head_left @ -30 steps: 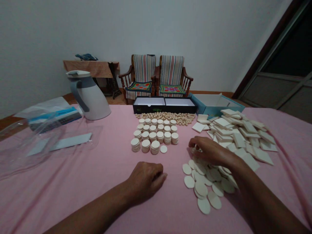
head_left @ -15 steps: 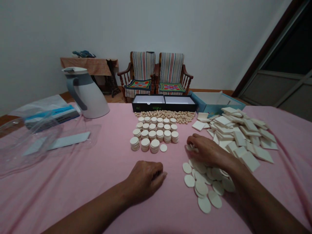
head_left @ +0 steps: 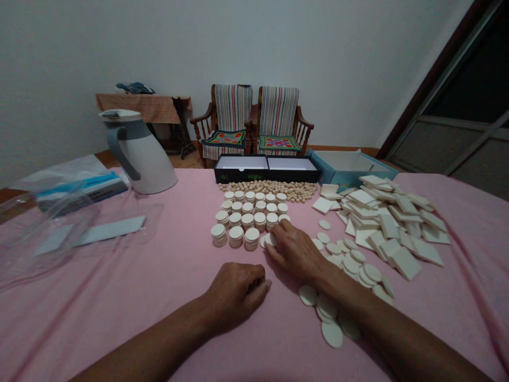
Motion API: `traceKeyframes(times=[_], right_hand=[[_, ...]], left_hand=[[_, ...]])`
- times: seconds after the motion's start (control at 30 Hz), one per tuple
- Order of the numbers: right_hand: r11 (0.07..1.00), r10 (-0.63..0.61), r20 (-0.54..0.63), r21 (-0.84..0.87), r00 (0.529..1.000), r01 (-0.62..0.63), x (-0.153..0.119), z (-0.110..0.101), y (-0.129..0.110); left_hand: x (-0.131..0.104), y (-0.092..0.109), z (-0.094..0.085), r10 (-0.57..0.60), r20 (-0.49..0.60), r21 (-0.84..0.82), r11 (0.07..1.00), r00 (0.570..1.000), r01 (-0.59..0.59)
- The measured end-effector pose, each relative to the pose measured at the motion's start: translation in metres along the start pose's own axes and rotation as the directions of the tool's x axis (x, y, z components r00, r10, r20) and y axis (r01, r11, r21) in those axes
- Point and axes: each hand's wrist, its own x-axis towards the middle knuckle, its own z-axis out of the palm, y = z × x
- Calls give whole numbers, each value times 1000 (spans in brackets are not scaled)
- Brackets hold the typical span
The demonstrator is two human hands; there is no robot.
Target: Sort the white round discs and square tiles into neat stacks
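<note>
My right hand [head_left: 296, 249] pinches a pale round wooden disc [head_left: 271, 240] at the right end of the front row of stacks. Part of another disc shows just left of it, low on the cloth; whether the two touch I cannot tell. Several neat disc stacks [head_left: 252, 239] stand in rows beyond my hands. My left hand [head_left: 238, 292] rests on the pink cloth with its fingers curled in; what they hold, if anything, is hidden. Loose discs [head_left: 351, 263] lie spread around and under my right forearm.
Square wooden tiles [head_left: 397, 217] are heaped at the right, before a blue box [head_left: 353, 167]. Small wooden beads [head_left: 274, 188] line the front of a black box [head_left: 266, 174]. A white jug [head_left: 153, 162] and clear plastic packaging [head_left: 151, 228] stand at the left.
My right hand has moved left from the loose discs to the front row, carrying a disc. Some loose discs have shifted. My left hand has stayed in place.
</note>
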Motion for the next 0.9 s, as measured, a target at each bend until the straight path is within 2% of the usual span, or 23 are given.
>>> traceKeyframes(times=[0.3,0.43,0.5,0.57,0.73,0.8,0.9], right_hand=[[997,41,-26,60,999,-39,0,11,-8],[994,39,-98,107,994,-29,-1,-5,-2],[995,69,-161,87,985,-55,-2,-16,11],[993,117,-169,32,979,-113,-5,-28,30],[973,220,102,-93,970,-211,-16,-43,81],[971,228,190,-119,955,-209,-19,-43,90],[974,210,275,-141,938,-177,-19,-39,92]], left_hand=[[0,1,-1,3,-12,-23,1000,1000,-3],[0,0,1,-11,-9,-17,1000,1000,11],[0,0,1,-13,-7,-10,1000,1000,13],[0,-1,2,-12,-6,-10,1000,1000,12],[-1,0,0,-2,-17,-46,999,1000,1],[-1,0,0,27,-26,-36,999,999,-28],[-2,2,2,49,-17,54,997,999,-48]])
